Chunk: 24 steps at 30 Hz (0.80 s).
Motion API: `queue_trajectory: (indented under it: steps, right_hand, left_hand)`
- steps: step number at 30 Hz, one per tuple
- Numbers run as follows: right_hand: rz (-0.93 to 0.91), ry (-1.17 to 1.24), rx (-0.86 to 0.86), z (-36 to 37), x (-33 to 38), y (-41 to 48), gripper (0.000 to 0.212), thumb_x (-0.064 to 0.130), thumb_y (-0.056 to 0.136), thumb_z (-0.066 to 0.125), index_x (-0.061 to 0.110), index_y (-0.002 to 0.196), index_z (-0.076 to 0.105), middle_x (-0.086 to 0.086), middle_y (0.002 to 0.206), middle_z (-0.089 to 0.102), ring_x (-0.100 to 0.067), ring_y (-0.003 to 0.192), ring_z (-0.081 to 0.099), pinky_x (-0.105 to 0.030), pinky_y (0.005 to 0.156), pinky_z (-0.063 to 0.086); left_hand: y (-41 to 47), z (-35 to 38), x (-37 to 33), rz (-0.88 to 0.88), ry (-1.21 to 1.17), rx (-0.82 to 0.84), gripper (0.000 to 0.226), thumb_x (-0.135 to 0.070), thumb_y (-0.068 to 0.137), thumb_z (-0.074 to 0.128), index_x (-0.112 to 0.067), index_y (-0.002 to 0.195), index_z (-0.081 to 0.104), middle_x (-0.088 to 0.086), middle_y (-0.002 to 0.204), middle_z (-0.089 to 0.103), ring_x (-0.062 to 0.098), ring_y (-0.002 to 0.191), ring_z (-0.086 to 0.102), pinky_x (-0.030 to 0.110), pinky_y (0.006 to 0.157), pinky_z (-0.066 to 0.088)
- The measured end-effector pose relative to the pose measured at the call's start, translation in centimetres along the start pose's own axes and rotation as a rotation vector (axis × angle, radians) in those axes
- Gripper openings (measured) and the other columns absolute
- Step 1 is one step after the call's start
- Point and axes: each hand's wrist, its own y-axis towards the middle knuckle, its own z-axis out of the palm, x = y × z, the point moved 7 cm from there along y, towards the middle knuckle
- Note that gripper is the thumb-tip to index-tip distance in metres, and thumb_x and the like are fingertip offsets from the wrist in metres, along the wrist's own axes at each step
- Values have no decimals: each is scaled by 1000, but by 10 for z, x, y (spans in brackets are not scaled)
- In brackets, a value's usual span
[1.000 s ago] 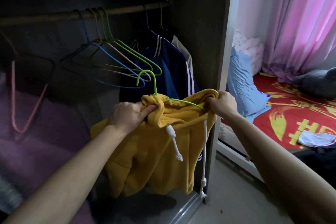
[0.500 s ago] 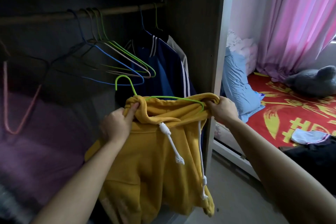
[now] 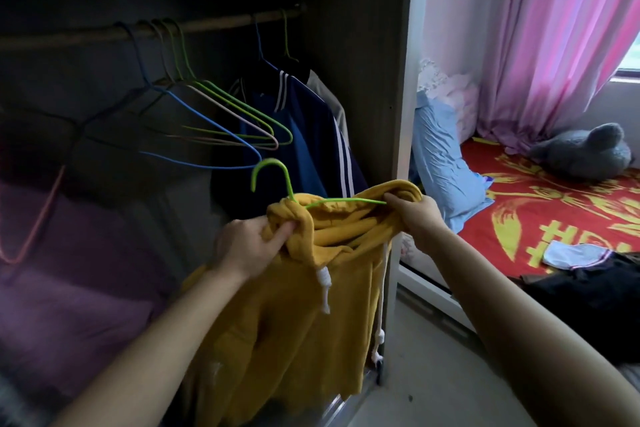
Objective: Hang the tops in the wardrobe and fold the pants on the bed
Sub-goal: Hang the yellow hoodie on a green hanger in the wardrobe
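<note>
Mustard-yellow hoodie [image 3: 294, 315] with white drawstrings, draped on a green wire hanger [image 3: 277, 180], below the wardrobe rail [image 3: 207, 24].

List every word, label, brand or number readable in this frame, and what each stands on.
No text can be read.
Red bedspread: large yellow marks, possibly characters, partly hidden and unreadable.
Pink curtain: dark band near the top, too blurred to tell.
Yellow hoodie: no print visible.

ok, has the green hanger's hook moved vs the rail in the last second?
Yes, slightly down: the green hanger hook sits farther below the wardrobe rail, no longer overlapping the empty hangers at their tips.
</note>
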Motion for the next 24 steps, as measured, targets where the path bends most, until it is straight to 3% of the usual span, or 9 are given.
queue_trajectory:
  steps: [2,4,6,8,11,14,16,20,24]
  right_hand:
    - [34,87,18,0,-4,0,28,28,87,76,15,106,59,-8,100,67,-21,90,69,-32,73,59]
    - [19,72,42,3,-5,-2,28,21,87,75,13,109,59,-11,104,66,-24,94,69,-34,76,60]
    - [28,84,68,5,-7,-5,26,17,88,74,14,107,58,-13,105,65,-27,96,68,-35,77,60]
    - [68,143,144,10,-12,-8,31,16,87,74,13,113,56,-15,109,65,-30,98,69,-40,81,61]
    - [114,209,268,19,-19,-13,44,17,85,76,14,121,52,-15,113,64,-31,102,69,-40,81,62]
    - [107,226,239,17,-19,-11,31,17,87,73,18,112,54,-13,108,65,-29,96,70,-32,67,61]
    - [78,205,113,2,-19,-3,16,12,90,67,17,103,59,-12,100,65,-25,88,69,-27,58,58]
    - [47,50,-129,-39,-31,9,7,10,92,60,17,91,63,-12,90,65,-21,78,63,-30,62,56]
    - [1,-35,-239,-57,-30,13,7,10,92,57,14,88,60,-12,85,63,-22,75,62,-35,66,56]
  left_hand:
    - [0,14,20,-332,-280,152,64,-80,71,45,-19,69,63,-5,67,66,20,72,66,34,64,52]
    - [-6,26,31,-570,-495,236,68,-79,62,50,-17,88,62,1,88,68,24,88,65,39,78,52]
    - [-12,33,29,-693,-649,278,80,-85,57,57,-22,107,57,0,104,65,19,98,63,38,85,53]
    - [-11,38,23,-760,-744,309,94,-92,54,60,-23,117,58,-1,108,67,18,102,63,39,93,52]
    - [-10,49,17,-835,-697,319,82,-88,51,70,-18,95,74,-1,82,76,20,87,71,38,86,56]
    - [-21,64,15,-960,-739,266,63,-66,59,83,-13,90,73,6,75,76,22,73,73,31,63,58]
    - [-23,66,16,-950,-828,229,56,-57,64,85,-11,92,75,5,74,76,18,66,74,23,53,54]
    - [-13,53,24,-833,-866,191,54,-59,64,84,-10,88,79,7,80,77,22,75,74,22,60,56]
    - [-2,54,11,-662,-709,313,69,-65,55,82,-1,77,69,13,70,70,32,65,66,37,62,54]
